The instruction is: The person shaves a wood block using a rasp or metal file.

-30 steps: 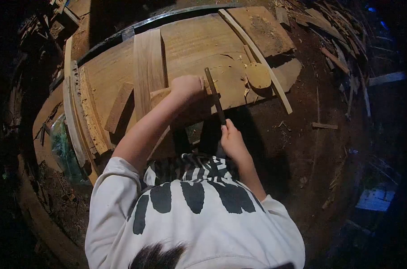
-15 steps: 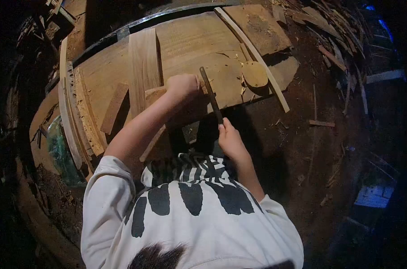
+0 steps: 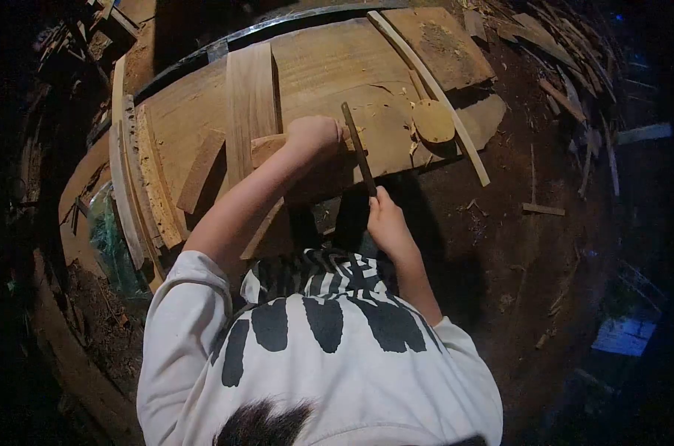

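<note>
My left hand [image 3: 315,137] is closed around a short wooden block [image 3: 266,150] that lies on the wooden work board [image 3: 329,67]. The block's far end is partly hidden under my fingers. In my right hand [image 3: 390,221] is the near end of a long, narrow, dark file [image 3: 361,152]. The file slants away from me across the block's right end, just right of my left fist. Whether it touches the wood cannot be made out.
A wide plank [image 3: 249,111] lies across the board, with a loose block [image 3: 202,172] left of it. A round wooden piece [image 3: 433,123] sits near a long thin strip [image 3: 437,93]. Curved strips [image 3: 159,186] line the left side. Scrap wood [image 3: 552,44] is piled at right.
The whole view has shifted slightly, moving the scene right and up. My right hand and the file have slid a little forward; my left hand keeps its hold on the block.
</note>
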Motion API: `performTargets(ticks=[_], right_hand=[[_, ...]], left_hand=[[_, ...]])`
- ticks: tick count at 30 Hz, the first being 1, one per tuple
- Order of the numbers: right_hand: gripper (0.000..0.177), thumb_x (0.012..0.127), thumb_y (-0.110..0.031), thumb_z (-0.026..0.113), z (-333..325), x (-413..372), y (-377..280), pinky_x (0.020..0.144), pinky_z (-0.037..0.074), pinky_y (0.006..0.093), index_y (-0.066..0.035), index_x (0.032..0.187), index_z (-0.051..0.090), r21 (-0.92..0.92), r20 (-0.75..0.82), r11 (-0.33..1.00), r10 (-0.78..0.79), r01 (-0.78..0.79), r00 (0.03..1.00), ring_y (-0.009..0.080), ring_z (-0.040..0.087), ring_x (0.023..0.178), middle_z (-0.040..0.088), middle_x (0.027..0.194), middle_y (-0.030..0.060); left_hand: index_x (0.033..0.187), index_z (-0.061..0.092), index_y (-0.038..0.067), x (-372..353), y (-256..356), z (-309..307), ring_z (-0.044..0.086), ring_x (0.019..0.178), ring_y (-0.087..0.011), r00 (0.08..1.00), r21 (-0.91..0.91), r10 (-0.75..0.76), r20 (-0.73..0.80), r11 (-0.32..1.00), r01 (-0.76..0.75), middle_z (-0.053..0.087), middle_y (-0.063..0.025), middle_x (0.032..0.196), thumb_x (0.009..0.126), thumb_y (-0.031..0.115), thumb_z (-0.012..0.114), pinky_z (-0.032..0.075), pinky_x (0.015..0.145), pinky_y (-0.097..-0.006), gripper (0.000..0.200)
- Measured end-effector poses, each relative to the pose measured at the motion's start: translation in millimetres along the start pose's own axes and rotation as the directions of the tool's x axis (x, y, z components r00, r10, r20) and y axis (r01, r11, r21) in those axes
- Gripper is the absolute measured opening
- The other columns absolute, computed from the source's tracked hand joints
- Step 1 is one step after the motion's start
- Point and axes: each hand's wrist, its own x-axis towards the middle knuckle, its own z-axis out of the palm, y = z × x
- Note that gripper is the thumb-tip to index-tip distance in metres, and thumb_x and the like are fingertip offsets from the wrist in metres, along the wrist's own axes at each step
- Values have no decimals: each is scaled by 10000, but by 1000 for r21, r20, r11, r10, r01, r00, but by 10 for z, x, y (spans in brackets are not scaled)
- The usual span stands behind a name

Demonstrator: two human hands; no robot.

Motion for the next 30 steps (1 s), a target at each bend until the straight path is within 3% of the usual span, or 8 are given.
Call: performTargets(ticks=[3, 5, 12, 14, 18, 21, 27, 30], right_hand=[[221, 939, -163, 423, 7, 126, -71, 764, 443, 560, -14, 1097, 466, -2, 17, 999, 41, -41, 999, 522, 531, 910, 580, 933, 335], [226, 950, -165, 406, 103, 373, -41, 775, 450, 500, -11, 1088, 496, 20, -48, 998, -57, 58, 997, 491, 539, 946, 589, 945, 305], [252, 950, -164, 404, 229, 409, -93, 785, 444, 510, -10, 1124, 500, 107, -135, 993, -44, 59, 990, 486, 543, 956, 591, 956, 305], [246, 952, -174, 403, 242, 403, -88, 780, 443, 514, -11, 1113, 494, 79, -132, 996, -29, 40, 991, 487, 543, 958, 594, 945, 300], [230, 957, -182, 401, 130, 132, -103, 751, 442, 521, -20, 1101, 477, 88, -41, 995, -42, 45, 998, 486, 545, 953, 590, 935, 305], [210, 959, -182, 402, 71, -224, -7, 717, 437, 530, -31, 1091, 464, -2, 71, 985, 170, -170, 983, 489, 547, 929, 587, 914, 309], [192, 958, -175, 399, 150, 150, -42, 677, 430, 556, -33, 1069, 465, 12, -23, 997, 77, -76, 997, 504, 555, 850, 595, 844, 308], [199, 950, -156, 400, 168, 409, -117, 697, 429, 580, -16, 1087, 439, 4, -105, 992, -129, 130, 986, 520, 546, 865, 577, 824, 344]], left_hand=[[864, 648, 39, -24, 35, -25, 660, 813, -363, 999, 7, -12, 46, 1000, 11, 678, -184, 882, 879, 216, 444, 527, 674, -459, 270], [873, 652, 42, -36, 32, -32, 658, 816, -365, 999, 9, -45, 23, 999, 45, 675, -189, 874, 905, 253, 440, 524, 686, -461, 300], [909, 671, 33, -142, -51, -6, 656, 807, -367, 997, -95, -60, -58, 994, 55, 664, -215, 862, 958, 374, 360, 518, 705, -471, 464], [900, 674, 22, -205, -10, 21, 657, 802, -374, 970, -121, -218, -110, 971, 204, 666, -212, 858, 961, 400, 330, 519, 704, -469, 515], [855, 685, 23, -126, -10, 33, 658, 793, -380, 952, -125, -292, -97, 952, 279, 668, -206, 839, 962, 407, 311, 523, 704, -464, 547], [805, 693, 30, -127, -30, -12, 660, 789, -382, 961, -131, -265, -74, 958, 254, 671, -196, 820, 960, 395, 314, 524, 711, -468, 549], [807, 693, 23, -130, 17, -44, 659, 793, -385, 972, -123, -227, -54, 968, 219, 672, -196, 825, 961, 372, 309, 521, 727, -474, 541], [806, 689, 12, -107, 10, -10, 656, 794, -391, 965, -141, -259, -49, 958, 250, 668, -206, 826, 962, 365, 304, 520, 735, -472, 545]])
